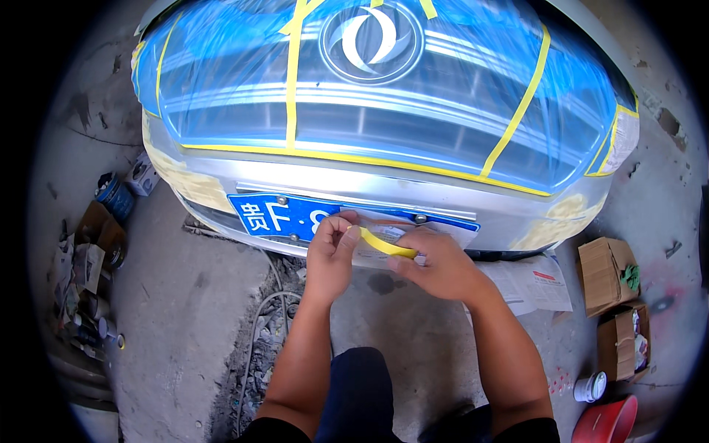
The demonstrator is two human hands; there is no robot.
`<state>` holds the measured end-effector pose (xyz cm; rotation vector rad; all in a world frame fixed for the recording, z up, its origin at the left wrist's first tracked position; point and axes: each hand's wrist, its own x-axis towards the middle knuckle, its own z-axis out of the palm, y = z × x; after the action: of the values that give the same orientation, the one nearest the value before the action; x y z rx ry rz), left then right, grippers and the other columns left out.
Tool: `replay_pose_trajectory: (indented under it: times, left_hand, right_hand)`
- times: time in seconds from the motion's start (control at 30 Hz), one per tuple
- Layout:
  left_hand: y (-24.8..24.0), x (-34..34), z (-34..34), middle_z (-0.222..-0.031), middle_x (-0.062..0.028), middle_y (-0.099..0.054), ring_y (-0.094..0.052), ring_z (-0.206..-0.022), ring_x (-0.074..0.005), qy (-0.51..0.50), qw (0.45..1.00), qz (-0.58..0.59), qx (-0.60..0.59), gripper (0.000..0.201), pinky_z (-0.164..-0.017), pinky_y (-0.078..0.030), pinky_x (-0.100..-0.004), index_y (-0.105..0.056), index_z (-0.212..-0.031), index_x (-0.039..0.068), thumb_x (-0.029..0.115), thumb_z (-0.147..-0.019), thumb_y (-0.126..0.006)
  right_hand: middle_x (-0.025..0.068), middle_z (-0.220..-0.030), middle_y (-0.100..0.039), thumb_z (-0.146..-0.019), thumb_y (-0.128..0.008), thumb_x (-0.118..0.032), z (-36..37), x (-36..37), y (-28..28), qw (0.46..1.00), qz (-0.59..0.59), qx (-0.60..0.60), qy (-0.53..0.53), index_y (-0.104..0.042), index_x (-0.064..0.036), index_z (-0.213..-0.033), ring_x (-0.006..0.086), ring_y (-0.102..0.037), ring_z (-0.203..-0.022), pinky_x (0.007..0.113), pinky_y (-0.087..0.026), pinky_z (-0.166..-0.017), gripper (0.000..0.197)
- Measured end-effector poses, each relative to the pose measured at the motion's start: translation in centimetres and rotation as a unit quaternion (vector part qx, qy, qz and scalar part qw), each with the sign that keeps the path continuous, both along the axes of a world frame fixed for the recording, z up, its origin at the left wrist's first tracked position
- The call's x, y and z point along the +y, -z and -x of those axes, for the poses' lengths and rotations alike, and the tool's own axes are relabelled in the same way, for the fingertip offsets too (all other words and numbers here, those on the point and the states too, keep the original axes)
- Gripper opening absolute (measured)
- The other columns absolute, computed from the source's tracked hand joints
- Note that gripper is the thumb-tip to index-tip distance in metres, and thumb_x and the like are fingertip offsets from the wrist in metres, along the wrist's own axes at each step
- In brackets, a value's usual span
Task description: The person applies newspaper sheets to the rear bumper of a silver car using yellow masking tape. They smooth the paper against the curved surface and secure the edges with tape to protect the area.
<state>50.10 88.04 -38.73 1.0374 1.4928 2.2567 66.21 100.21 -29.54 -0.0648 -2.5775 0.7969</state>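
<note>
A strip of yellow masking tape stretches between my two hands, bowing slightly downward. My left hand pinches its left end between thumb and fingers. The other end sits in the curled fingers of my right hand; whether a roll is hidden there I cannot tell. Both hands are right in front of a blue licence plate on a silver car bumper. A pale paper sheet covers part of the plate's right side. Above, blue masking film edged with yellow tape covers the car's panel around a round emblem.
Newspaper lies under the bumper at right. Cardboard boxes, a white can and a red bucket stand further right. A grey hose runs along broken concrete. At left are a blue tin and assorted clutter.
</note>
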Motion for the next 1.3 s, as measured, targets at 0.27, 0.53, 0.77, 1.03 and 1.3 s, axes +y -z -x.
replay_pose_trajectory:
  times: [0.27,0.53,0.77,1.03,1.3]
  left_hand:
    - [0.2,1.8,0.2,-0.088,-0.0027,-0.063,-0.054,-0.072,-0.0062,-0.133,0.991,-0.009,0.006,0.011,-0.066,-0.045,-0.0211,-0.052,-0.098,0.003,0.013,-0.101,-0.058]
    - [0.2,3.2,0.1,-0.086,-0.0049,-0.064,-0.066,-0.077,-0.0107,-0.189,0.98,-0.057,-0.005,0.012,-0.072,-0.054,-0.0236,-0.052,-0.101,0.001,0.011,-0.101,-0.057]
    - [-0.5,3.4,-0.2,-0.084,-0.002,-0.063,-0.064,-0.074,-0.0073,-0.207,0.976,-0.062,-0.014,0.01,-0.065,-0.05,-0.0205,-0.055,-0.099,0.0,0.009,-0.099,-0.061]
    - [-1.6,3.3,-0.6,-0.08,-0.0065,-0.064,-0.067,-0.071,-0.013,-0.183,0.97,-0.081,-0.138,0.022,-0.068,-0.055,-0.0252,-0.047,-0.11,0.003,0.01,-0.097,-0.064]
    - [-0.1,3.7,0.6,-0.083,-0.0065,-0.063,-0.065,-0.07,-0.0135,-0.151,0.963,-0.14,-0.175,0.025,-0.068,-0.055,-0.0271,-0.046,-0.112,0.003,0.011,-0.097,-0.064]
  right_hand:
    - [0.0079,-0.073,-0.062,-0.089,-0.074,-0.026,-4.6,4.3,0.7,0.98,0.169,-0.01,0.109,-0.067,0.0012,-0.082,0.0131,-0.054,-0.066,0.03,-0.045,-0.061,0.029]
    - [0.011,-0.07,-0.062,-0.089,-0.075,-0.028,-3.2,3.2,0.9,0.971,0.121,0.025,0.203,-0.067,0.0017,-0.082,0.0141,-0.053,-0.063,0.031,-0.045,-0.059,0.031]
    - [0.0128,-0.066,-0.062,-0.089,-0.074,-0.029,-2.3,2.4,0.7,0.963,0.114,0.052,0.238,-0.067,0.0033,-0.084,0.0153,-0.053,-0.057,0.033,-0.045,-0.055,0.033]
    - [0.0134,-0.065,-0.062,-0.09,-0.073,-0.033,-2.2,2.2,0.4,0.955,0.121,0.051,0.265,-0.066,0.0037,-0.083,0.016,-0.054,-0.057,0.033,-0.046,-0.055,0.038]
    - [0.0148,-0.066,-0.063,-0.09,-0.072,-0.036,-2.1,2.3,0.2,0.951,0.128,0.051,0.275,-0.066,0.0031,-0.083,0.0184,-0.055,-0.058,0.034,-0.047,-0.057,0.04]
